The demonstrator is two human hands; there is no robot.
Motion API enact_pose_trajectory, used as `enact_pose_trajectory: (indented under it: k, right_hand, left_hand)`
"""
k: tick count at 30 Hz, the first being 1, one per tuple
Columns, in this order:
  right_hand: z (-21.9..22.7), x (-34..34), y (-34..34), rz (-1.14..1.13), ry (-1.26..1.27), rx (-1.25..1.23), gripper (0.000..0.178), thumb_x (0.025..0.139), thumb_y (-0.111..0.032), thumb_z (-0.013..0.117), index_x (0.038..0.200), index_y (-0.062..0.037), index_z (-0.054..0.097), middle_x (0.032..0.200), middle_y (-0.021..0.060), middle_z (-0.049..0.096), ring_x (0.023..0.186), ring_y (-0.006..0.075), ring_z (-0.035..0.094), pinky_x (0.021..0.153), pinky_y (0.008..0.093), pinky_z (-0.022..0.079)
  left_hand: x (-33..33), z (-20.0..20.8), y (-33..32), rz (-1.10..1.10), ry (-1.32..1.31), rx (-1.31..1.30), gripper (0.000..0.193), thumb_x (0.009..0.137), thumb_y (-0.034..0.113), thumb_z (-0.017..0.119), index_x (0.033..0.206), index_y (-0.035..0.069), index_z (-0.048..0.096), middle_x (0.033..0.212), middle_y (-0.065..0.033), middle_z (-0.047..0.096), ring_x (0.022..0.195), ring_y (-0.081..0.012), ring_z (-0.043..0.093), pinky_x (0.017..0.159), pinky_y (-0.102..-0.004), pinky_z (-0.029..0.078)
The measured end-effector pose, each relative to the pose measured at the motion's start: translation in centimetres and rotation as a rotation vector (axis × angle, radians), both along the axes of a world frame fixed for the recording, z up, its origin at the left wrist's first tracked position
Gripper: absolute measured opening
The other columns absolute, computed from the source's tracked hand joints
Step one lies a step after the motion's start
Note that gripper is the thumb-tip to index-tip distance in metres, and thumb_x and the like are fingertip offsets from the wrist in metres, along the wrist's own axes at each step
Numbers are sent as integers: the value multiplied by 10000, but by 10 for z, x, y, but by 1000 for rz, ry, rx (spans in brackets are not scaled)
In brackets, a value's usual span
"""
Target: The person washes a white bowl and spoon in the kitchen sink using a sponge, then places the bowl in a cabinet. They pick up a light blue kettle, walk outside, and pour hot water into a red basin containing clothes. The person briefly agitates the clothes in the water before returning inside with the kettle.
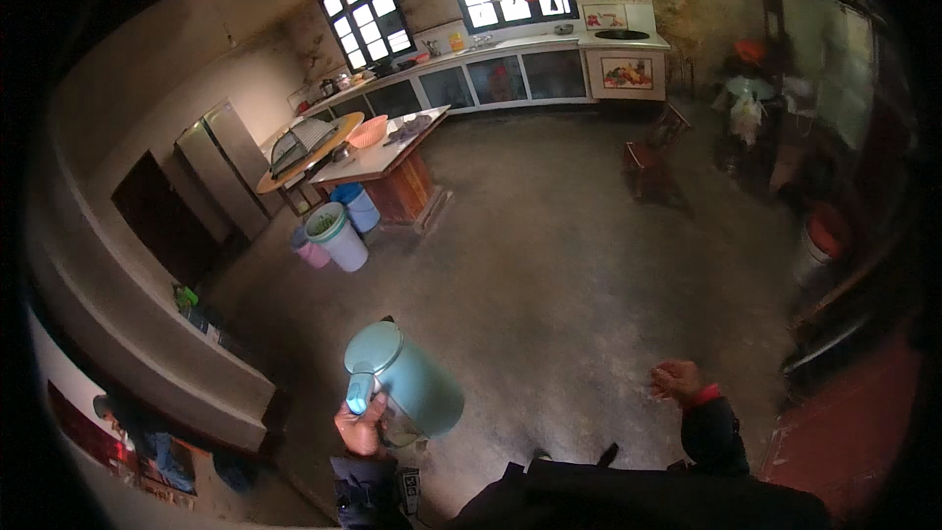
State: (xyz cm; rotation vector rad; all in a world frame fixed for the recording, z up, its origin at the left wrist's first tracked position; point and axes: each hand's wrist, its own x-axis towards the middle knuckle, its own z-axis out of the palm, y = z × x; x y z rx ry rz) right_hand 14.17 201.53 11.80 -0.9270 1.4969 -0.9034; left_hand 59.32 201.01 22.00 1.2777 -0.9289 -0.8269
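Note:
A light blue electric kettle (422,388) with a closed lid hangs tilted in front of me, a little left of the middle. My left hand (361,424) is wrapped round its handle, and the fingers on the far side are partly hidden. Off to the right, my right hand (677,381) hangs over the floor with its fingers loosely bent and apart. Nothing shows in that hand, and it touches nothing.
Ahead left stands a table (397,152) bearing a pink basket (368,132), with buckets (339,238) beside it. A wooden chair (650,165) stands at right on the concrete floor (530,275). Counters (505,79) line the far wall. Another person (157,442) is at lower left.

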Motion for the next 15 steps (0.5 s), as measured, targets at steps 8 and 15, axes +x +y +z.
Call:
enact_pose_trajectory:
  k: [8, 15]
  right_hand:
    - [-15, -42, -113, -164, -13, -89, 163, 809, -168, 541, 817, -7, 562, 641, 69, 576, 504, 142, 549, 432, 248, 434]
    - [-24, -60, -281, -50, 157, -35, 202, 812, -205, 538, 816, -3, 557, 649, 76, 578, 532, 141, 559, 456, 244, 441]
  left_hand:
    - [15, 16, -142, 79, -62, -52, 184, 672, 49, 610, 836, -21, 561, 612, -60, 539, 464, -116, 448, 422, -228, 329]
    - [14, 9, -259, 225, 9, -61, 271, 649, 40, 643, 897, -24, 555, 627, -36, 524, 431, -108, 420, 390, -232, 321]
